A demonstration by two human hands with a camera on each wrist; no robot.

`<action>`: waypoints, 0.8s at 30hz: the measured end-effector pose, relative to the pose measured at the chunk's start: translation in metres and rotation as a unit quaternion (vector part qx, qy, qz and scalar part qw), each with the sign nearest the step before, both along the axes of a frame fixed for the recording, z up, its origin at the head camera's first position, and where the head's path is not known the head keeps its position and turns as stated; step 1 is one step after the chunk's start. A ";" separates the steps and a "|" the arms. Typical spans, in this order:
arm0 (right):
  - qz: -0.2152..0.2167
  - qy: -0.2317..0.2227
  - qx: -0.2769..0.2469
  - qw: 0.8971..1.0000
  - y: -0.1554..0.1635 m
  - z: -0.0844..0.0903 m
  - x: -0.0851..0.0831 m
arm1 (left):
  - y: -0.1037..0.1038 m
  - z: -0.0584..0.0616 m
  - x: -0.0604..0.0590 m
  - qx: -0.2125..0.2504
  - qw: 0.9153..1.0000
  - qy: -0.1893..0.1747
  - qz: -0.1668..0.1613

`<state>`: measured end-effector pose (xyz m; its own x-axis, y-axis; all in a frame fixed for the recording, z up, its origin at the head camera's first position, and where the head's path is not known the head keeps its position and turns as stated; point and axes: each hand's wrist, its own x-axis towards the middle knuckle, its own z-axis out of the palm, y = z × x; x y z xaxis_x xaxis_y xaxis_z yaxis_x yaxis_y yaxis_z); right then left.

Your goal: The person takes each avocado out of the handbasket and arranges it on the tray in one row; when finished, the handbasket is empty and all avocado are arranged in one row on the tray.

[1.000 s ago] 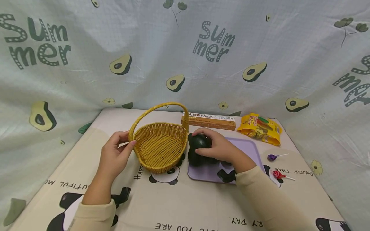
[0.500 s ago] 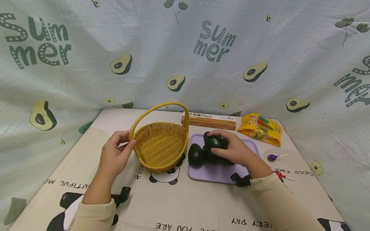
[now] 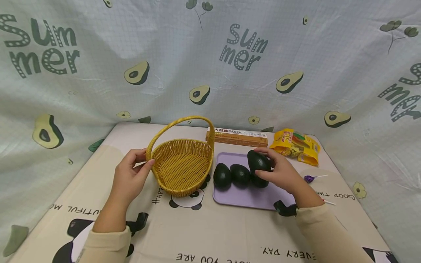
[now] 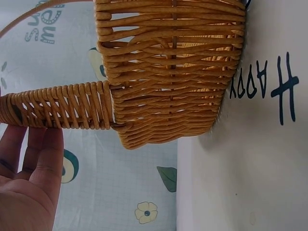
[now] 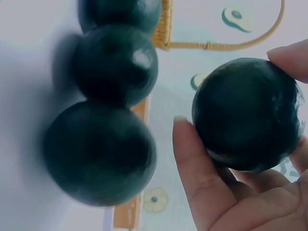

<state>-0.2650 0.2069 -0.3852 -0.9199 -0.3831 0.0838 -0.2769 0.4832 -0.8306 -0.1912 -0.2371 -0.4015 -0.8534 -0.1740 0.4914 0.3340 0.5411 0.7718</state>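
Note:
In the head view my left hand pinches the side of the handle of a yellow wicker basket; its inside holds nothing. The left wrist view shows the fingers against the wrapped handle. My right hand grips a dark green avocado above a lilac tray. On that tray three more avocados lie in a row, the left one nearest the basket, then the middle one, and the right one partly hidden beneath the held fruit. In the right wrist view, thumb and fingers surround the held avocado.
Behind the tray lies a pasta box, with a yellow snack bag to its right. A purple lollipop lies right of the tray; a red one is mostly hidden by my right forearm. A printed curtain hangs behind the table.
My right hand has moved to the right over the tray with the avocado, uncovering the left and middle ones. The left hand and the basket have stayed in place.

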 end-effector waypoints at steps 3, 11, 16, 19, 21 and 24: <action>-0.017 -0.005 -0.001 1.000 0.007 -0.001 0.002 | 0.000 0.000 0.000 -0.001 1.000 -0.003 0.001; -0.065 -0.013 0.012 0.998 0.026 -0.007 0.002 | 0.000 0.000 0.000 0.001 1.000 -0.001 0.000; -0.095 -0.017 0.024 0.995 0.039 -0.015 0.002 | 0.000 0.000 -0.001 0.002 1.000 0.000 -0.001; -0.108 -0.018 0.043 0.993 0.046 -0.019 0.004 | 0.000 0.000 0.000 0.002 1.000 -0.001 -0.002; -0.113 -0.017 0.052 0.992 0.051 -0.021 0.004 | 0.000 0.001 0.000 0.002 1.000 -0.002 -0.003; -0.119 -0.020 0.053 0.991 0.056 -0.026 0.006 | 0.000 0.001 0.000 0.002 1.000 -0.003 -0.004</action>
<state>-0.2588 0.2631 -0.4111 -0.9871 -0.1594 0.0157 -0.1118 0.6158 -0.7799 -0.1912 -0.2372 -0.4003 -0.8581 -0.1690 0.4849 0.3328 0.5361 0.7758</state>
